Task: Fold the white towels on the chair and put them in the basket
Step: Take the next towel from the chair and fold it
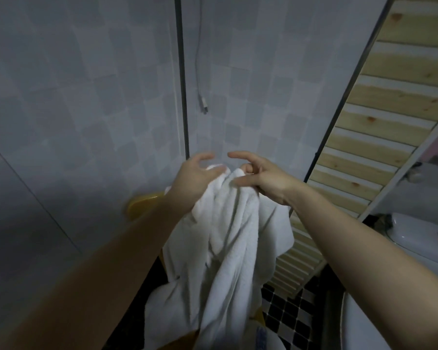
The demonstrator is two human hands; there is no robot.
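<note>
A white towel [228,238] hangs bunched from both hands at the middle of the view, its folds dropping toward 6 o'clock. Behind it, a yellow chair [139,203] shows at 9 o'clock of the towel, blurred, and more yellow shows near the bottom edge. No basket can be made out, so what it holds cannot be told.

The left hand [195,178] reaches in from 7 o'clock with the forearm raised; its lower fingers curl into the top of the cloth while the upper fingers spread loose above it. The right hand [261,178] comes in from 4 o'clock, wrist bent, with some fingers pinching the towel's upper edge and the index finger stretched out toward the left hand. The two hands sit just beside each other, fingertips apart.

A tiled wall [86,97] fills the background, with a dark pole [182,84] and a dangling white cable [204,104] at 12 o'clock. Wooden slats [379,137] stand at 2 o'clock, a white toilet [412,236] at 4 o'clock, and checkered floor tiles [286,311] at 5 o'clock.
</note>
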